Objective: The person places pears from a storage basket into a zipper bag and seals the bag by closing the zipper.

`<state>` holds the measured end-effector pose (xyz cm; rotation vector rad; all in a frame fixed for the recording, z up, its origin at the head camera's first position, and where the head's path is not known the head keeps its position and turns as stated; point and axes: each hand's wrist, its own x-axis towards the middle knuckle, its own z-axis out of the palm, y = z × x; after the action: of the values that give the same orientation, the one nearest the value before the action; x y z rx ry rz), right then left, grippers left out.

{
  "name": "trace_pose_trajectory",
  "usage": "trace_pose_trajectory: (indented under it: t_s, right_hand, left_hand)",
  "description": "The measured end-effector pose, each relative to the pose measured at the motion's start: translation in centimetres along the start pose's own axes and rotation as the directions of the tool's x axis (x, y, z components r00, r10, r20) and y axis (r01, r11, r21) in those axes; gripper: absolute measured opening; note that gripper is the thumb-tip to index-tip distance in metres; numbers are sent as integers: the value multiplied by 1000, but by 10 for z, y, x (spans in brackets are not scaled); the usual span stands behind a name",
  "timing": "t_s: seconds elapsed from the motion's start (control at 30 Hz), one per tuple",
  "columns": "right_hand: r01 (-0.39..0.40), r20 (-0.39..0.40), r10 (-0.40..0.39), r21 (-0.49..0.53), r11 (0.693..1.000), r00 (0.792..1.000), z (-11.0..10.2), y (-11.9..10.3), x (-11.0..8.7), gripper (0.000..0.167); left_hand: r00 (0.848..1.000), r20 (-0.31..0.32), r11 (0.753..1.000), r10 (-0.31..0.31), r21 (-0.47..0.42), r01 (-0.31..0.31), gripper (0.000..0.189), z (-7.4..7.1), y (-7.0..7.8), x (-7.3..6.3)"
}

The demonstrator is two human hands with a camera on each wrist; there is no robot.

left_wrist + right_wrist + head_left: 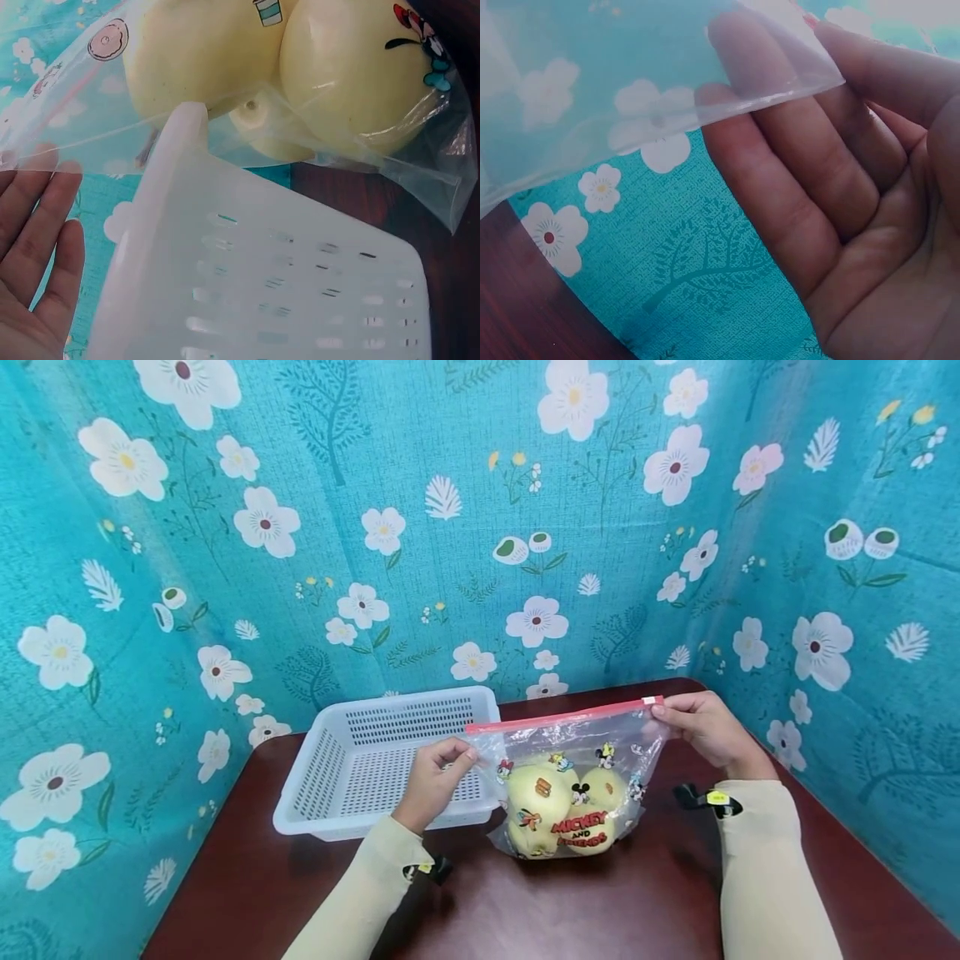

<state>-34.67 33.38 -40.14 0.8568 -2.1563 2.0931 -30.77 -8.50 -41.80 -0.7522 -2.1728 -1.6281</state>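
A clear zip bag [577, 777] with a red top strip and cartoon print hangs upright, its bottom at the dark table. Several pale yellow round fruits [352, 75] sit inside it. My left hand [437, 781] pinches the bag's upper left corner, beside the basket. With thumb and fingers, my right hand [708, 731] grips the upper right corner, next to a white slider [652, 701]. In the right wrist view, some right fingers [772, 180] lie behind the clear plastic. The top strip is stretched straight between both hands and looks closed.
A white slotted plastic basket [300, 785] stands on the dark red table [495, 910], left of the bag and close to my left hand. Behind and at both sides hangs a teal flowered curtain [450, 577].
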Motion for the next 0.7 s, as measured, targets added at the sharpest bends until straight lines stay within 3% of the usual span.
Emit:
trace_pose_trajectory:
  t_s: [0.27,0.5,0.6,0.7]
  right_hand:
    - [-5,-15,5,-28,1000,1000,-2,-1,1,20]
    - [-37,-76,30,-85,996,997,0,-4,2,19]
    - [-57,-87,49,-102,993,995,1,-4,1,19]
    - [-62,-84,55,-94,994,995,2,-3,1,19]
  left_hand:
    - [1000,23,995,12,98,-14,22,-6,6,11]
    - [998,11,967,64,245,-65,23,-9,27,41]
    - [994,69,943,88,316,-106,23,-4,42,54]
    - [980,166,911,112,377,-168,20,6,59,66]
